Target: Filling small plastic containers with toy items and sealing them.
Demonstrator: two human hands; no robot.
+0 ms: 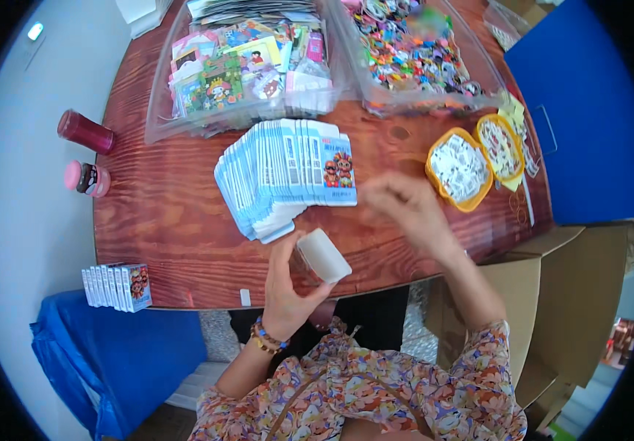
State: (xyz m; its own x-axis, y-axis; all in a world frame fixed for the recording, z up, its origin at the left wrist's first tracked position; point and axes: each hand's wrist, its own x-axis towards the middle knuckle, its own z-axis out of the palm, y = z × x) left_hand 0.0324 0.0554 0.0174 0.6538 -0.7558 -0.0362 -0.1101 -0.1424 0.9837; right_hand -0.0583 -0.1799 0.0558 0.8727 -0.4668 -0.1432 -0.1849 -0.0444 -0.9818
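Observation:
My left hand (287, 285), with beaded bracelets at its wrist, grips a deck of cards (324, 256) with a plain whitish face and rounded corners near the table's front edge. Motion blurs my right hand (411, 212), which hovers to the right of the deck; whether its fingers hold anything does not show. Between and beyond my hands lies a fanned row of flat blue-and-white card boxes (280, 173). The rightmost box shows two cartoon figures. Nearest to my right hand on its other side is a yellow tub (435, 184) with small white pieces in it.
A second yellow tub (521, 173) adjoins the first. At the back stand clear bins of colourful cards (159, 121) and small trinkets (501, 88). Upright boxes (116, 287) line the left front corner; a red jar (85, 131) and pink-lidded jar (87, 178) stand at left. Cardboard boxes (574, 301) sit right.

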